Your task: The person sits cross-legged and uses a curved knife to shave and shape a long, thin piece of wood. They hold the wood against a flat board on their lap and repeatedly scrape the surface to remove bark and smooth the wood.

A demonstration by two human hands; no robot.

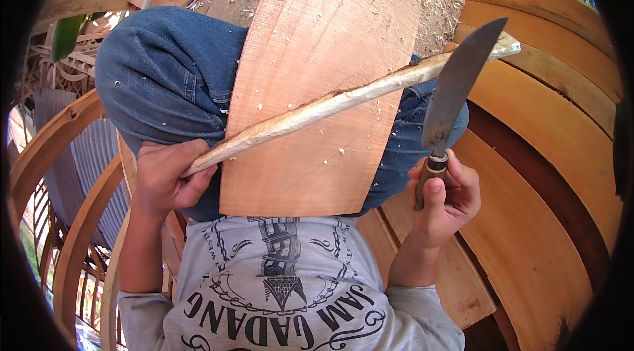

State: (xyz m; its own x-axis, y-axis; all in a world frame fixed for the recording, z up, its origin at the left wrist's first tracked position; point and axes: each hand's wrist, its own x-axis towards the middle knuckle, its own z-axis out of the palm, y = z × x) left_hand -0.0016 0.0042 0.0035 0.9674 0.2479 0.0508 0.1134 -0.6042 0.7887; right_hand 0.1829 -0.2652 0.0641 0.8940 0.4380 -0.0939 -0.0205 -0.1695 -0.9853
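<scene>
Left hand (pixel 173 176) curls round one end of the wooden stick (pixel 343 101), which runs toward two o'clock; right hand (pixel 450 198) clasps the knife (pixel 447 106) (blade toward one).

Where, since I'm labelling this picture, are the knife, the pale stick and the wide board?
Knife (pixel 448 106): head view, on its blade.
Pale stick (pixel 323 106): head view, near the middle of its length.
Wide board (pixel 297 166): head view, on bare wood in its lower half.

Knife blade (pixel 459 90): matt metal | stick (pixel 330 104): rough wood | board (pixel 304 179): matt wood
</scene>
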